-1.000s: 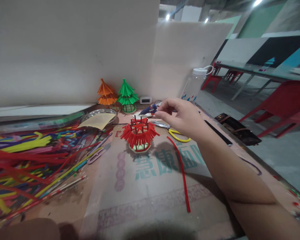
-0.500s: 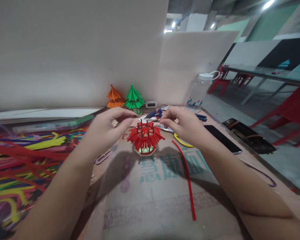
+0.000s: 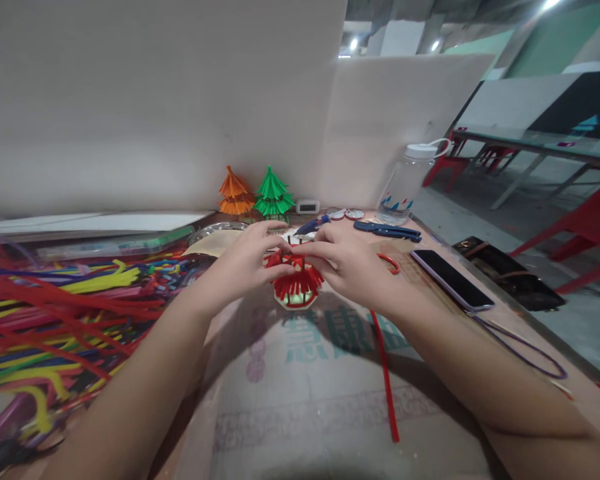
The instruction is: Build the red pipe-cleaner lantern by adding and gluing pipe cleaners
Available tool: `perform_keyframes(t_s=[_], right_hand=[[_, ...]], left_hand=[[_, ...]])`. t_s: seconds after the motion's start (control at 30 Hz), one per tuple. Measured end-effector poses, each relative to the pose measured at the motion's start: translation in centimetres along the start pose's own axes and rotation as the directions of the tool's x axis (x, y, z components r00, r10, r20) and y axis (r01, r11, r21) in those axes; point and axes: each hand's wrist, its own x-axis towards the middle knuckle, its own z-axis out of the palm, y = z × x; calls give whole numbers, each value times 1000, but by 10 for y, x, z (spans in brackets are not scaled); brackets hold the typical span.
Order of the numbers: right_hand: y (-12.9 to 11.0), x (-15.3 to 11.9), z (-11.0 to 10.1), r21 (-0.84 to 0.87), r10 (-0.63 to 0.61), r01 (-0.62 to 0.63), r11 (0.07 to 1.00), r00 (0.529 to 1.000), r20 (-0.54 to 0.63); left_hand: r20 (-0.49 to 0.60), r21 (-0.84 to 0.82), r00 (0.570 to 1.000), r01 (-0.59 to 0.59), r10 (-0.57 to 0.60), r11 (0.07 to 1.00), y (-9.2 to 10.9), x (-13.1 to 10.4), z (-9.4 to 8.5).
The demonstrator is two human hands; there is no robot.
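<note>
A small red pipe-cleaner pavilion model (image 3: 297, 285) stands on a pale base in front of me, with dark posts rising from its fringed roof. My left hand (image 3: 257, 257) grips its upper left side between thumb and fingers. From the right, my right hand (image 3: 347, 263) closes its fingertips on the top near the posts. The hands cover much of the upper part, so the exact spot each one pinches is hidden. A loose red pipe cleaner (image 3: 386, 377) lies on the printed board (image 3: 300, 400), close to my right forearm.
Many coloured pipe cleaners (image 3: 55, 320) are heaped at left. Behind stand an orange tree-shaped model (image 3: 235, 193), a green one (image 3: 273, 195) and a small digital display (image 3: 307, 207). At right are a water bottle (image 3: 400, 183), blue-handled pliers (image 3: 387, 231) and a phone (image 3: 453, 280).
Both hands have come down and inward from above the red model onto its top. The view has shifted slightly, so background things sit a little further right.
</note>
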Motion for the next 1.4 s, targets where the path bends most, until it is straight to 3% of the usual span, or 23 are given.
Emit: perform_keyframes(t_s=[0.13, 0.27, 0.4, 0.53, 0.77, 0.93, 1.13, 1.27, 1.33, 1.4], right_hand=[[-1, 0, 2, -7, -1, 2, 1000, 1000, 26], [-1, 3, -9, 29, 35, -36, 999, 999, 34], [8, 6, -29, 66, 204, -205, 977, 979, 25], [25, 5, -37, 7, 318, -323, 946, 934, 165], [31, 5, -33, 104, 182, -258, 961, 865, 468], [34, 3, -37, 176, 130, -253, 951, 848, 514], [33, 2, -40, 121, 203, -291, 949, 857, 473], [21, 4, -46, 42, 304, -314, 948, 939, 163], [16, 3, -48, 44, 330, -331, 943, 943, 28], [14, -1, -47, 53, 347, -346, 937, 938, -4]], left_hand=[[14, -64, 1000, 4, -3, 998, 0, 2, 2], [29, -112, 998, 60, -57, 992, 0, 0, 1], [133, -146, 973, 209, -190, 967, -5, -5, 5], [198, -228, 971, 175, -130, 958, -9, -5, 9], [289, -362, 950, 222, -117, 905, -13, -4, 5], [263, -302, 942, 284, -206, 910, -24, -5, 4], [253, -306, 944, 284, -210, 909, -29, -6, 8], [230, -233, 953, 251, -198, 939, -30, -6, 7], [222, -203, 956, 236, -190, 950, -29, -5, 5], [230, -189, 953, 241, -196, 952, -27, -5, 3]])
